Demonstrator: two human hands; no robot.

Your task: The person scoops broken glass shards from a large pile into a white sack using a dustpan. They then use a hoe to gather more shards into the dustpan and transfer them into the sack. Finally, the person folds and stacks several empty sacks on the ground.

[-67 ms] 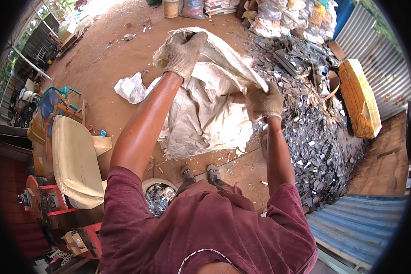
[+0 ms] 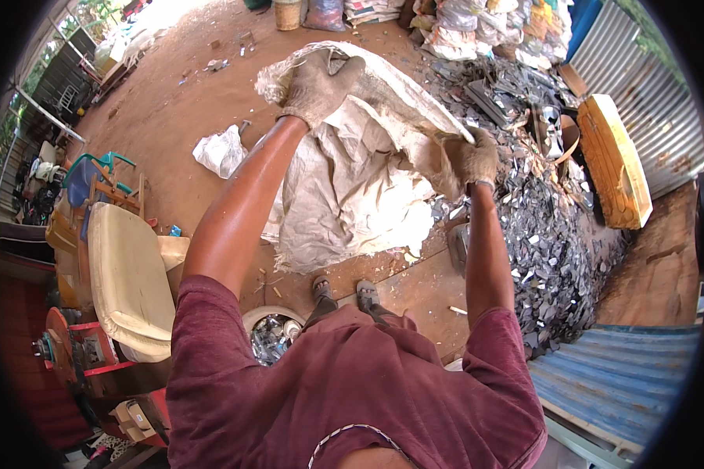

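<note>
A large off-white woven sack [image 2: 352,180] hangs in front of me, its mouth stretched between both gloved hands. My left hand [image 2: 317,82] grips the upper far rim of the sack, arm stretched out. My right hand [image 2: 469,160] clutches the sack's rim on the right, just above a heap of grey metal scraps [image 2: 555,227]. The sack's lower part lies crumpled on the red dirt ground near my feet [image 2: 344,293].
A yellow wooden block [image 2: 614,160] lies beyond the scrap heap beside corrugated metal sheets [image 2: 626,383]. A cream cushioned seat [image 2: 125,281] and a bucket of scraps [image 2: 270,332] stand at my left. A small white bag [image 2: 220,150] lies on the dirt; filled sacks [image 2: 477,27] are stacked at the back.
</note>
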